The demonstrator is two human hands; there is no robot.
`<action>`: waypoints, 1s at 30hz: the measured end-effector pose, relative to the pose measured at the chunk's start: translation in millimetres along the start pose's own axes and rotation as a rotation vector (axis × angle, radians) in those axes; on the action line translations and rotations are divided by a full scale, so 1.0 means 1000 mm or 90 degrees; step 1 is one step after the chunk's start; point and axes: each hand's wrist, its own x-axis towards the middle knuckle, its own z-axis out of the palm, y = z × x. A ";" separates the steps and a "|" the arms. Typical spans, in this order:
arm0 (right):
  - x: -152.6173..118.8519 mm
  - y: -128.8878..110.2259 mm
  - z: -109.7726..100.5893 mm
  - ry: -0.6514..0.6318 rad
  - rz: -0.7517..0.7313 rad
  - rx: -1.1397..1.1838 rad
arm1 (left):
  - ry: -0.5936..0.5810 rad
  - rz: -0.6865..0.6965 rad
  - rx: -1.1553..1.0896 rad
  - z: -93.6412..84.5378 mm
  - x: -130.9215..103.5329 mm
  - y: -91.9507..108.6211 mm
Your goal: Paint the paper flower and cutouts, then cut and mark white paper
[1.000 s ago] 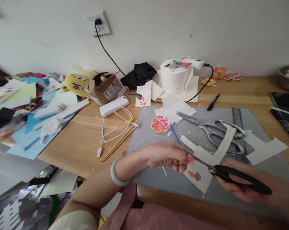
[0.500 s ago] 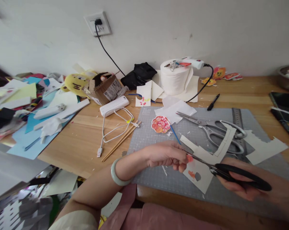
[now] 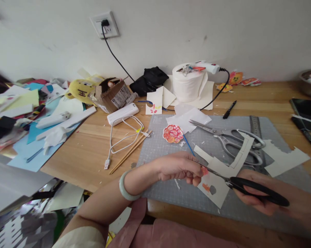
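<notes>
My right hand [image 3: 258, 193] is closed round the black handles of a pair of scissors [image 3: 258, 188], whose thin blades point left toward my left hand [image 3: 182, 167]. Between the curled fingers of that left hand is a small red-painted paper piece [image 3: 204, 171], mostly hidden, with the blade tips right beside it. Under the blades lies a white paper sheet [image 3: 218, 196] with an orange smear and a hole. Farther back on the grey cutting mat [image 3: 155, 151] rests a red and orange flower-shaped cutout [image 3: 173, 134], a thin blue stick [image 3: 188, 144] touching its edge.
Large grey scissors [image 3: 225, 134] lie across the mat, near a ruler [image 3: 255, 127] and paper offcuts [image 3: 284, 158]. A tissue roll [image 3: 188, 84] carrying a corded white tool stands behind. To the left are a white power bank [image 3: 123, 114], chopsticks [image 3: 129, 153] and a cardboard box [image 3: 113, 96].
The scissor handles have shifted slightly left in my right hand. My left hand stays in place with the red paper piece.
</notes>
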 end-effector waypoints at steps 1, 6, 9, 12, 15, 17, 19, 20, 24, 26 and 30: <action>-0.001 -0.001 -0.001 -0.003 -0.002 -0.009 | 0.002 -0.001 -0.003 0.000 0.000 0.000; 0.000 0.000 -0.004 -0.009 -0.003 -0.027 | 0.006 -0.001 -0.012 0.002 -0.001 0.001; 0.001 0.001 -0.004 0.002 0.002 0.021 | 0.016 0.004 -0.017 0.002 -0.001 0.002; 0.003 0.002 -0.007 0.025 -0.028 0.052 | 0.032 0.018 -0.015 0.000 0.000 0.002; 0.007 0.006 -0.012 0.091 -0.114 0.003 | 0.070 0.052 0.026 0.001 0.001 0.002; 0.011 0.010 -0.015 0.149 -0.150 -0.105 | 0.113 0.084 0.068 0.003 0.001 0.003; 0.013 0.013 -0.015 0.230 -0.130 -0.269 | 0.154 0.110 0.090 0.006 0.000 0.003; 0.014 0.015 -0.013 0.276 -0.104 -0.359 | 0.166 0.114 0.089 0.007 -0.001 0.004; 0.018 0.018 -0.008 0.471 -0.128 -0.604 | 0.150 0.109 0.087 0.008 -0.005 0.006; 0.019 0.017 -0.006 0.519 -0.176 -0.669 | 0.160 0.118 0.094 0.008 -0.006 0.007; 0.023 0.019 -0.006 0.501 -0.160 -0.775 | 0.193 0.115 0.106 0.010 -0.003 0.005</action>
